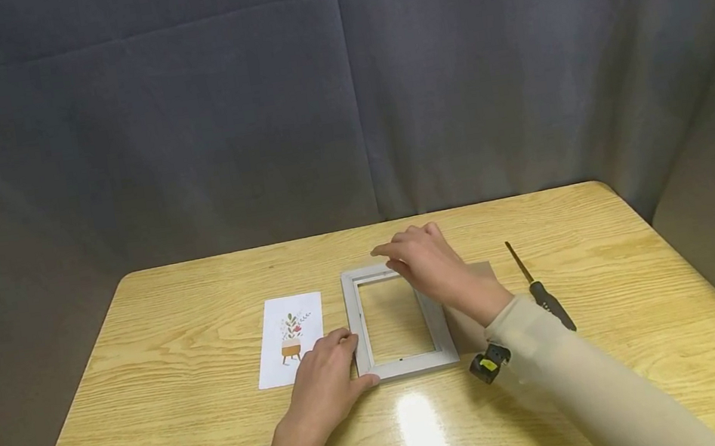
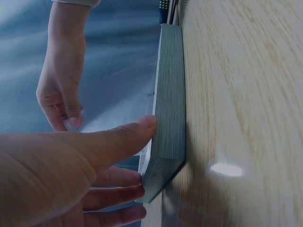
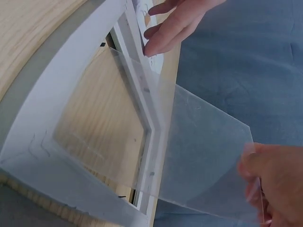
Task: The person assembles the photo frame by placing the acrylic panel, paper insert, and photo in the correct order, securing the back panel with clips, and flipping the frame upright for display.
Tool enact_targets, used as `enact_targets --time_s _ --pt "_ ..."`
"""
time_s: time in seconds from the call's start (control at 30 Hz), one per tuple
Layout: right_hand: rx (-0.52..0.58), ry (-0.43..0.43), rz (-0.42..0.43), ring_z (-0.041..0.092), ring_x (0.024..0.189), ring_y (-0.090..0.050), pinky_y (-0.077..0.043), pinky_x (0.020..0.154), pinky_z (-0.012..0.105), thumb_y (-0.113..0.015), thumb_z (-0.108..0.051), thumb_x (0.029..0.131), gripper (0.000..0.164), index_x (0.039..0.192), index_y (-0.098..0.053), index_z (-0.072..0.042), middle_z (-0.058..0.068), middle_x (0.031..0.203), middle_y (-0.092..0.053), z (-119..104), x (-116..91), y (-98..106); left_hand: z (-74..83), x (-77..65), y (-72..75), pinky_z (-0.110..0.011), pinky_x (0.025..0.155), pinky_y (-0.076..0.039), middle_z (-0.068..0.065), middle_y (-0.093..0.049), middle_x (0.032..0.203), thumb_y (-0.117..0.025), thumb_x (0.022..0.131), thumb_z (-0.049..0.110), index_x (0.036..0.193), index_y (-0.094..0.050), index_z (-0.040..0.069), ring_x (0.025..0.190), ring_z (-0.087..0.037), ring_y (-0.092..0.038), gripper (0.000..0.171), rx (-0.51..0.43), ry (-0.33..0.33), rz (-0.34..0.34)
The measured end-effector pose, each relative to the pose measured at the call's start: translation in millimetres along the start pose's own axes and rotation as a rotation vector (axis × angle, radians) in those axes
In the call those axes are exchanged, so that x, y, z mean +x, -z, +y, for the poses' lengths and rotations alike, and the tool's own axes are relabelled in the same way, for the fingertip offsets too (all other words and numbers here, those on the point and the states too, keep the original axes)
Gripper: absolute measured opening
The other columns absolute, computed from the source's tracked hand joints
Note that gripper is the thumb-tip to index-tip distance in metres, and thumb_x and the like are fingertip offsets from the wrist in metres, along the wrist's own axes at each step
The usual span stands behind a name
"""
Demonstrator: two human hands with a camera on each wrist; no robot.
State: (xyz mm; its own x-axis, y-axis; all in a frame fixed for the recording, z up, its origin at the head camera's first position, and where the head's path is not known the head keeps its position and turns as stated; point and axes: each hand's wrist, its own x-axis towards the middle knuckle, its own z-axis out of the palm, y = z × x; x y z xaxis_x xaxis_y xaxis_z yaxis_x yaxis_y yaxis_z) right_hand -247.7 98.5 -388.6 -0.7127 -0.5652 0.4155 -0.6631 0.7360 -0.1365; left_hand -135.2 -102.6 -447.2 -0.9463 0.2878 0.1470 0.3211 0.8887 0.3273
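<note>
A grey-white picture frame (image 1: 412,365) lies flat on the wooden table, its middle opening showing the tabletop. At its near left corner my left hand (image 1: 325,381) holds it, thumb against the near edge and fingertips along the left side. Over the far right part of the frame, my right hand (image 1: 423,263) pinches a clear sheet (image 3: 203,151) by one edge. In the right wrist view the sheet stands tilted above the frame, its lower end down at the opening. The sheet is hardly visible in the head view.
A white card (image 1: 269,350) with a potted-plant picture lies left of the frame. On the right, a brown backing board (image 1: 468,329) lies partly under my right arm. Beyond it rests a black-handled screwdriver (image 1: 550,305). Dark curtains (image 1: 235,133) surround the table.
</note>
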Motion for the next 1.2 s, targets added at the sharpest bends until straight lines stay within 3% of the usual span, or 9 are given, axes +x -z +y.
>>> enact_targets --time_s 0.47,0.8,1.2 --pt "0.153 -0.049 -0.026 0.018 0.092 -0.058 -0.035 0.077 0.037 -0.056 -0.003 0.09 0.03 0.116 -0.066 -0.013 0.001 0.103 -0.069 0.6 -2.6 0.1 0.3 0.6 0.6 -0.047 0.083 -0.049 -0.016 -0.059 0.124 -0.077 0.069 0.043 0.118 -0.064 -0.001 0.108 -0.032 -0.057 0.067 0.004 0.001 -0.006" --pt "0.214 -0.099 -0.004 0.016 0.088 -0.057 -0.035 0.076 0.037 -0.055 -0.004 0.09 0.028 0.116 -0.065 -0.012 0.002 0.106 -0.068 7.8 -7.2 -0.2 1.3 0.6 0.8 -0.047 0.085 -0.048 -0.017 -0.058 0.125 -0.077 0.069 0.042 0.119 -0.064 -0.002 0.111 -0.032 -0.056 0.068 -0.01 0.015 -0.013" --pt "0.257 -0.087 0.031 0.016 0.081 -0.058 -0.036 0.074 0.039 -0.056 -0.001 0.089 0.028 0.114 -0.064 -0.01 0.003 0.092 -0.066 12.8 -12.1 4.3 1.8 1.7 -0.7 -0.046 0.084 -0.048 -0.017 -0.058 0.125 -0.076 0.07 0.044 0.119 -0.064 -0.002 0.11 -0.032 -0.056 0.068 0.003 0.0 -0.006"
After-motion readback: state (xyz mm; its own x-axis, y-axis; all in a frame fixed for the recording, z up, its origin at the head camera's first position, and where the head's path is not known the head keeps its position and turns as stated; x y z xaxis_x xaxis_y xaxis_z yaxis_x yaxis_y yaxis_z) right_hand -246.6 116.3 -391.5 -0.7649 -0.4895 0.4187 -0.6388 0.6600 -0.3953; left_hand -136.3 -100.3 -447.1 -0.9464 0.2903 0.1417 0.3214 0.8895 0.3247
